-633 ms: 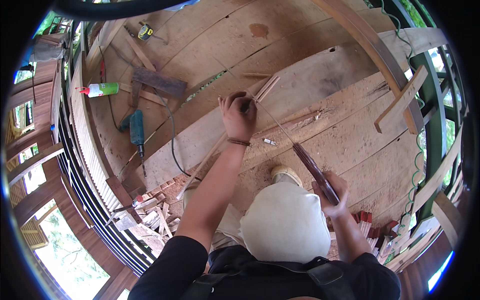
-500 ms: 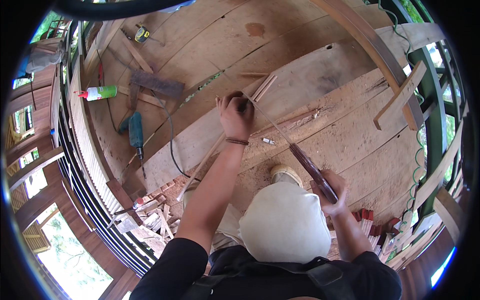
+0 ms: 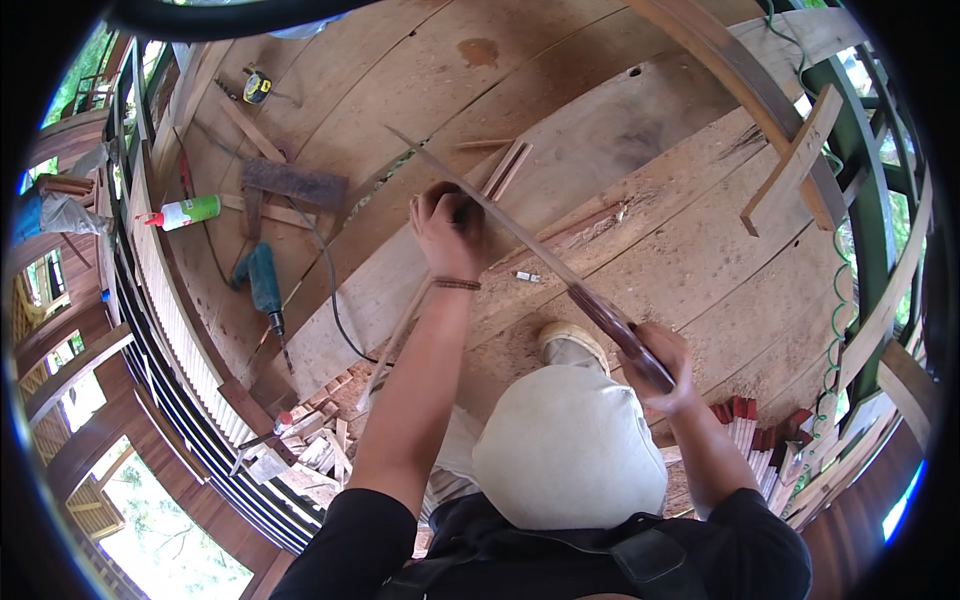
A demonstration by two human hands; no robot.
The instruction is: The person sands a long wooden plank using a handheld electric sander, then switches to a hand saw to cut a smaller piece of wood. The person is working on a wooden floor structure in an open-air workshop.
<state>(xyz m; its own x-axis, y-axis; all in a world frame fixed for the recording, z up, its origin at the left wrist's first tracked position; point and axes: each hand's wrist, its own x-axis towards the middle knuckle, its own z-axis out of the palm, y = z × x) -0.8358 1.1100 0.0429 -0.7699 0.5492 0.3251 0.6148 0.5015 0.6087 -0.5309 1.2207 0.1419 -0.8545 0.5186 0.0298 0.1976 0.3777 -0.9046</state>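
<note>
In my right hand [image 3: 660,365] is the dark brown handle of a long machete [image 3: 515,232]. Its narrow blade slants up and left, passing close by my left hand [image 3: 440,240], with the tip beyond it. The left hand's fingers are curled around something dark, mostly hidden by the hand and blade. Pale, narrow wood strips [image 3: 510,170] show just past the blade, and a thin stick [image 3: 405,325] shows below that wrist; whether they are one piece in my grip I cannot tell. A small white piece [image 3: 528,277] lies on the boards between my hands.
Left on the plank floor [image 3: 600,90] lie a teal drill [image 3: 263,280] with its cord, a green-white bottle [image 3: 187,212], a yellow tape measure [image 3: 257,86] and a dark wood block [image 3: 295,184]. Offcuts [image 3: 325,440] heap at lower left; red-ended sticks [image 3: 742,425] lie lower right. A curved beam [image 3: 740,80] stands upper right.
The machete has slid up and left past my left hand, so much more blade shows beyond it. My right hand has shifted slightly the same way; the left keeps its curled grip.
</note>
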